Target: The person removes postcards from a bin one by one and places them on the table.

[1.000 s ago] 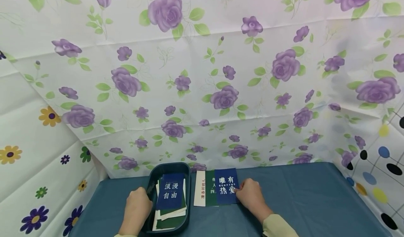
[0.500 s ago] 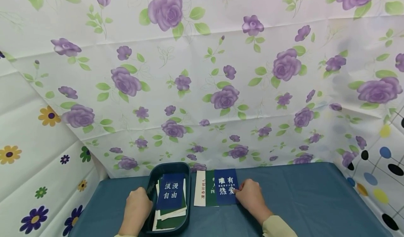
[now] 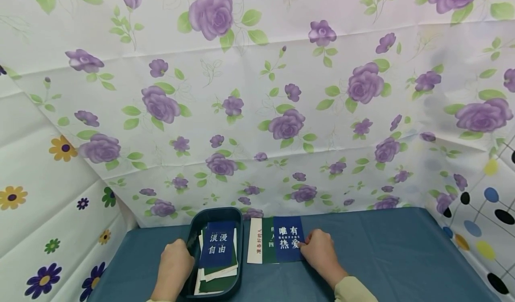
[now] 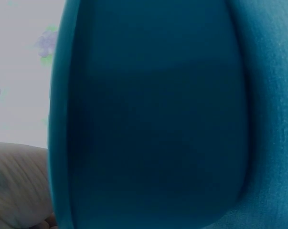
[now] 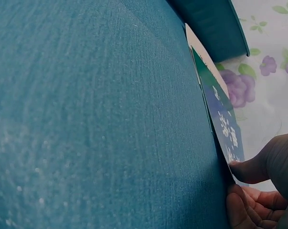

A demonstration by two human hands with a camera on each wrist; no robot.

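Note:
In the head view, my right hand (image 3: 319,250) pinches the right edge of a blue card (image 3: 288,238) with white Chinese characters. That card overlaps a green card (image 3: 268,239), which in turn covers part of a white card (image 3: 254,240) with red writing. The right wrist view shows the thumb on top of the blue card and the fingers beneath its edge. My left hand (image 3: 176,264) grips the left rim of a dark blue-green plastic bin (image 3: 239,266); its fingertips are hidden. Inside the bin lies a pile of cards, topped by a blue card (image 3: 218,244).
A blue-green cloth (image 3: 382,257) covers the table. Behind it rises a white sheet with purple roses (image 3: 285,124). Other patterned sheets (image 3: 24,230) close off the left and right sides. The bin stands just left of the three overlapping cards.

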